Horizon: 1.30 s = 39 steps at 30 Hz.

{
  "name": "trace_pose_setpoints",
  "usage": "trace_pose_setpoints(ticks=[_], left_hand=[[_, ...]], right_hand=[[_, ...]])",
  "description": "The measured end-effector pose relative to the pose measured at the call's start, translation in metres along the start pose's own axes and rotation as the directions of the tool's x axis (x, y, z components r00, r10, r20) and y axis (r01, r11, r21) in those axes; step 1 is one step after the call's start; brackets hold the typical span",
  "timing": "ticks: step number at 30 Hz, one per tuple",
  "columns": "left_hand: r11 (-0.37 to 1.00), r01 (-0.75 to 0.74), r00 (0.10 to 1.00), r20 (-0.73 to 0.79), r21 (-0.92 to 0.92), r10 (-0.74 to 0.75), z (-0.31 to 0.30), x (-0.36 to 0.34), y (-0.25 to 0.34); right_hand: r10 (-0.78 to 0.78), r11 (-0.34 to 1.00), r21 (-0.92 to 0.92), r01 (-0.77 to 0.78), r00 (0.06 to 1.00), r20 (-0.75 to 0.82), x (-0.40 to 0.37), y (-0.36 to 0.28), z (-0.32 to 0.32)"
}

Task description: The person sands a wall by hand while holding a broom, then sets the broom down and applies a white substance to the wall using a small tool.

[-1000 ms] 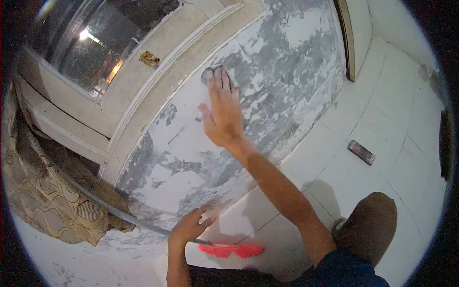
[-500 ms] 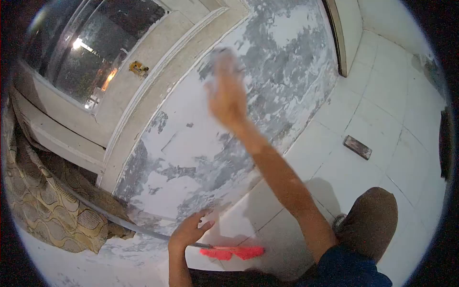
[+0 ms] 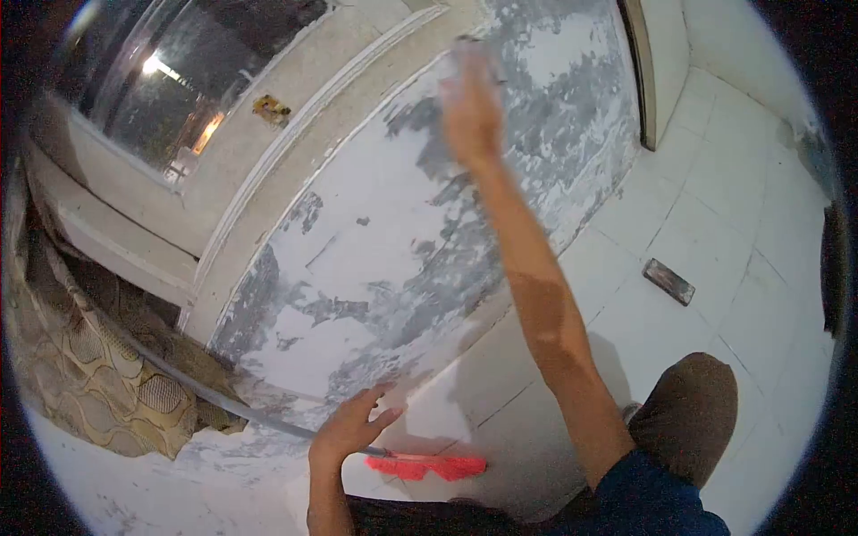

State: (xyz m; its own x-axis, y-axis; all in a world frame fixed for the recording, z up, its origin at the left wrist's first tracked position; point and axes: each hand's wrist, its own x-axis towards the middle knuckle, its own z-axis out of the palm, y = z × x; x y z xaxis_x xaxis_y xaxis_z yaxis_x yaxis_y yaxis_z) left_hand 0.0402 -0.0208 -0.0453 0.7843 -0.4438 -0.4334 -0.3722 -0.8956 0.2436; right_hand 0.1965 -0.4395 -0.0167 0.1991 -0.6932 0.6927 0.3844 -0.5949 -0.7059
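Observation:
My right hand (image 3: 474, 116) is raised against the patchy white and grey wall (image 3: 375, 205), close to the window frame. Its fingers are smeared by motion, and a small dark-edged thing under them is too blurred to name. Low in the view, my left hand (image 3: 349, 424) has its fingers and thumb apart and holds nothing. Beside its wrist passes the grey pole (image 3: 268, 420) of a broom with pink-red bristles (image 3: 429, 466).
A dark rectangular block (image 3: 668, 281) lies on the white floor tiles (image 3: 617, 268). The window frame (image 3: 295, 134) bears a yellow latch (image 3: 271, 110). A patterned curtain (image 3: 134, 384) hangs at the left. My bent knee (image 3: 693, 411) is at the lower right.
My right hand has moved up and to the right along the wall. My left hand has barely shifted. The whole view has turned slightly.

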Motion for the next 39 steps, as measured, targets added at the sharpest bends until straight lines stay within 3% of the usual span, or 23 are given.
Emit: trace_pose_setpoints(ticks=[4, 7, 9, 11, 13, 16, 18, 20, 23, 24, 26, 27, 29, 30, 32, 34, 36, 38, 39], left_hand=[[1.0, 0.028, 1.0, 0.007, -0.005, -0.028, -0.001, -0.006, 0.001], [0.997, 0.052, 0.999, 0.011, 0.052, -0.053, -0.002, -0.003, 0.001], [0.993, 0.062, 0.998, 0.018, 0.103, -0.065, -0.001, -0.001, -0.002], [0.998, -0.054, 0.998, -0.036, 0.018, 0.054, 0.004, 0.001, -0.009], [0.998, -0.043, 0.998, -0.036, 0.035, 0.044, 0.002, -0.004, 0.001], [0.999, -0.009, 1.0, -0.024, 0.045, 0.01, 0.004, -0.007, 0.005], [0.999, 0.005, 1.0, -0.008, 0.047, -0.004, 0.008, -0.009, 0.002], [0.999, -0.006, 1.0, 0.019, 0.041, 0.005, 0.013, -0.003, -0.011], [0.995, 0.026, 1.0, 0.012, 0.095, -0.027, 0.014, 0.003, -0.025], [0.995, 0.026, 1.0, 0.012, 0.093, -0.027, 0.009, 0.001, -0.02], [0.996, 0.076, 0.997, 0.024, 0.052, -0.077, -0.003, -0.008, -0.001], [0.996, 0.076, 0.997, 0.023, 0.048, -0.077, -0.003, -0.011, 0.003], [0.998, 0.007, 1.0, -0.026, 0.055, -0.005, 0.0, -0.016, 0.007], [0.999, 0.007, 1.0, -0.019, 0.052, -0.006, 0.001, -0.015, 0.008], [0.999, -0.04, 0.998, 0.04, -0.029, 0.041, 0.002, -0.011, 0.011], [0.999, -0.037, 0.999, 0.033, -0.014, 0.037, 0.006, -0.004, 0.008], [1.0, -0.018, 0.999, 0.047, 0.006, 0.018, 0.01, -0.002, 0.0], [0.987, 0.074, 0.997, 0.006, 0.145, -0.076, 0.007, 0.003, -0.008], [0.986, 0.074, 0.997, 0.004, 0.149, -0.076, 0.004, 0.0, -0.006]], right_hand=[[0.024, 0.999, -0.03, -0.024, 1.0, -0.016, -0.011, 0.013, 0.002], [-0.098, 0.986, -0.134, 0.103, 0.994, 0.045, -0.083, -0.023, 0.013], [-0.215, 0.972, -0.026, 0.233, 0.929, 0.302, -0.104, -0.053, 0.006], [-0.223, 0.972, -0.014, 0.236, 0.936, 0.27, -0.095, -0.049, 0.005], [-0.165, 0.985, -0.034, 0.17, 0.98, 0.114, -0.077, -0.044, 0.014], [-0.125, 0.99, -0.065, 0.128, 0.991, 0.042, -0.062, -0.059, 0.028], [-0.159, 0.983, -0.076, 0.168, 0.981, 0.113, -0.092, -0.078, 0.027], [-0.275, 0.961, 0.074, 0.265, 0.92, 0.278, -0.123, -0.088, 0.019], [-0.28, 0.959, 0.064, 0.277, 0.882, 0.38, -0.148, -0.053, 0.004], [-0.281, 0.958, 0.064, 0.278, 0.881, 0.381, -0.15, -0.042, 0.004], [-0.094, 0.985, -0.123, 0.119, 0.978, 0.187, -0.142, -0.024, 0.011], [-0.097, 0.985, -0.122, 0.122, 0.977, 0.19, -0.127, -0.024, 0.018], [-0.102, 0.993, -0.056, 0.105, 0.993, 0.051, -0.095, -0.037, 0.03], [-0.098, 0.993, -0.061, 0.101, 0.994, 0.056, -0.094, -0.056, 0.03], [-0.258, 0.965, 0.007, 0.261, 0.951, 0.168, -0.099, -0.098, 0.029], [-0.273, 0.961, 0.029, 0.274, 0.932, 0.239, -0.13, -0.098, 0.026], [-0.263, 0.964, 0.05, 0.261, 0.912, 0.314, -0.158, -0.086, 0.025], [-0.141, 0.984, -0.046, 0.171, 0.915, 0.379, -0.167, -0.063, 0.016], [-0.144, 0.989, 0.024, 0.144, 0.949, 0.281, -0.157, -0.054, 0.014]])
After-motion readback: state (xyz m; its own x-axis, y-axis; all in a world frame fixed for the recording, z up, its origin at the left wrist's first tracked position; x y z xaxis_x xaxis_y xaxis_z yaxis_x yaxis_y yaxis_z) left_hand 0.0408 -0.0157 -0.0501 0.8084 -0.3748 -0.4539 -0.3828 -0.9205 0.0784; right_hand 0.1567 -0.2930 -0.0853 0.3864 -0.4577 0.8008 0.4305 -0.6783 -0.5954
